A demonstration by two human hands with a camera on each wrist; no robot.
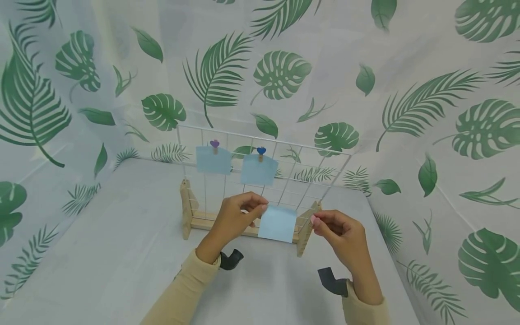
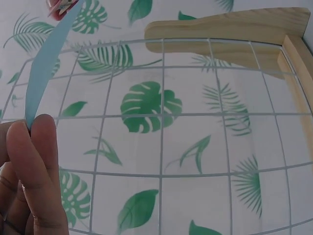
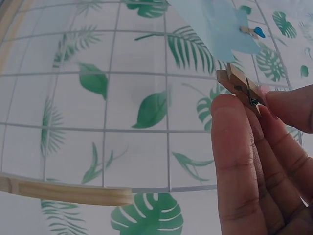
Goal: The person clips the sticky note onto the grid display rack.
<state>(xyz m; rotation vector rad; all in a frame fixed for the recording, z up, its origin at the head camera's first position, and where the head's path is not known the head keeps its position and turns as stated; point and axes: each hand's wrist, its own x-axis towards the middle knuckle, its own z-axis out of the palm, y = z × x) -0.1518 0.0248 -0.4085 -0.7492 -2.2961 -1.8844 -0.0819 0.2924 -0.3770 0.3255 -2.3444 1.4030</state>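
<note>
My left hand point(image 1: 239, 212) pinches a light blue paper square point(image 1: 278, 224) by its upper left corner, in front of the wire grid. Seen edge-on in the left wrist view, the paper point(image 2: 46, 68) sits between thumb and finger. To the right of it, my right hand point(image 1: 345, 234) holds a small wooden clothespin point(image 3: 239, 88) with a pink piece on it, between thumb and fingers. The clothespin is apart from the paper. Two more blue papers hang on the grid, one under a purple heart clothespin point(image 1: 214, 144), the other under a blue heart clothespin point(image 1: 261, 152).
The white wire grid point(image 1: 308, 174) stands in a wooden base with a left foot point(image 1: 186, 207) and a right foot point(image 1: 307, 232). A white table point(image 1: 134, 239) lies beneath. Leaf-patterned sheeting point(image 1: 345, 54) surrounds it. Black curved pieces point(image 1: 334, 283) stick out at both wrists.
</note>
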